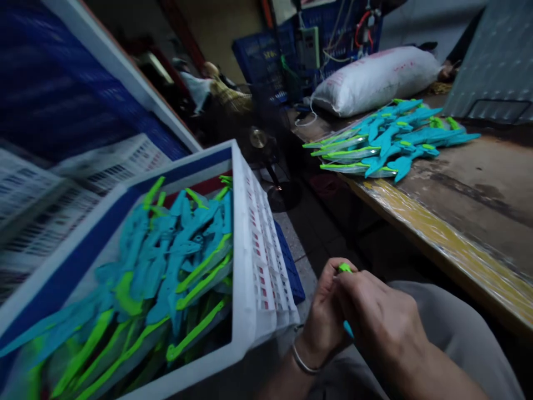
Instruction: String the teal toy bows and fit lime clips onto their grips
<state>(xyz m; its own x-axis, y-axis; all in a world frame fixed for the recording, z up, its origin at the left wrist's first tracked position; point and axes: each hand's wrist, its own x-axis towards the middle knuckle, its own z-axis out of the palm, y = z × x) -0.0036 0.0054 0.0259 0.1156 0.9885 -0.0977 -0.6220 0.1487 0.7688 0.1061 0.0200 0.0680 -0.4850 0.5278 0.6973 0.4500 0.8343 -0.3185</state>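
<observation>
Left hand (322, 319) and right hand (377, 305) clasp a mostly hidden green-and-turquoise piece (344, 268).

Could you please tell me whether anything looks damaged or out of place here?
The tabletop looks worn: a dark, uneven streak marks it near the film-wrapped yellow edge. Nothing else stands out, though the blue-and-green piece between the left hand and right hand is mostly hidden, so I can't judge it.
</observation>
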